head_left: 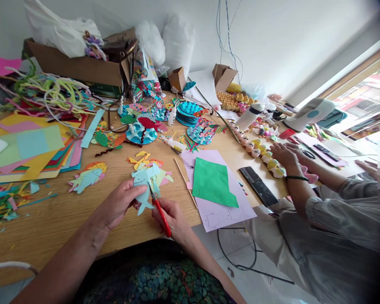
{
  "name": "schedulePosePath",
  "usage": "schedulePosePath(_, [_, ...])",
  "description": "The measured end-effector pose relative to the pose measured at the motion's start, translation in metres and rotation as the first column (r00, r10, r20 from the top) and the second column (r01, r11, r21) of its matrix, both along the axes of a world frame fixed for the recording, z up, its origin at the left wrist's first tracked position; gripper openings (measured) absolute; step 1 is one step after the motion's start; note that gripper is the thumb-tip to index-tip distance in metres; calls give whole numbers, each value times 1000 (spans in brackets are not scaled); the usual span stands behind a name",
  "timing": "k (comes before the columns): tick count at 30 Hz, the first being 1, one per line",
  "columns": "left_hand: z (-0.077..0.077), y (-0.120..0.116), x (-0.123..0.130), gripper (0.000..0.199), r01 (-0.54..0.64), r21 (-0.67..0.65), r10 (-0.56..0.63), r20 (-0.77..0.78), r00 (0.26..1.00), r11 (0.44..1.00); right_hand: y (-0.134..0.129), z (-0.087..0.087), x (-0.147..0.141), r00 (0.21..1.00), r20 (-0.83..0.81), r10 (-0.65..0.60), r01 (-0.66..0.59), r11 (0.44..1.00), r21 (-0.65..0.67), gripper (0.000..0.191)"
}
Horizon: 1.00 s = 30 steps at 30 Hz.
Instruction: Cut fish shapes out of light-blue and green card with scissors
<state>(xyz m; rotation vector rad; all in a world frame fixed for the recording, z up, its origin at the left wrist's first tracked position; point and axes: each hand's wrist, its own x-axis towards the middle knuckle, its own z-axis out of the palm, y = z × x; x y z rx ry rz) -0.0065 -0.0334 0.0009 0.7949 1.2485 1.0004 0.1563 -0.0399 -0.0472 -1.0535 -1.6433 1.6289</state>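
A pale wood-grain tabletop (50, 228) fills the left and centre of the frame, its near edge running past the person's lap to a pale tiled floor (209, 242) at the lower centre. Just left of centre, the left hand (122, 204) pinches a light-blue paper fish (143, 196) above the tabletop, while the right hand (174, 217) grips red-handled metal scissors (164, 223), the blades against the paper beside the fish.

At the left edge, a fanned stack of coloured paper sheets (34, 145) lies below a tangle of pastel fuzzy pipe cleaners (44, 93); shredded multicoloured paper scraps (6, 202) spread beneath. Right of centre, a green rectangular sheet (210, 179) lies on a larger lilac paper sheet (220, 219) that overhangs the edge. Blue wavy-topped discs (142, 134) stand in the middle distance.

A plain white wall (272, 42) closes the top, with a brown cardboard box (76, 65) against it at upper left and a wood-framed window (361, 80) at upper right. At right, a co-worker's hand (281, 154) reaches over a row of small yellow-and-pink figures (267, 158).
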Motion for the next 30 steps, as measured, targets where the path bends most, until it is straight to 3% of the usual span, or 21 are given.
schedulePosePath(8, [-4, -1, -1, 24, -29, 141, 44, -102, 994, 990, 1, 1, 0, 1000, -10, 14, -15, 1000, -25, 30])
schedulePosePath(30, [0, 1, -4, 24, 54, 106, -37, -152, 988, 993, 1, 4, 1, 999, 30, 27, -27, 1000, -15, 39])
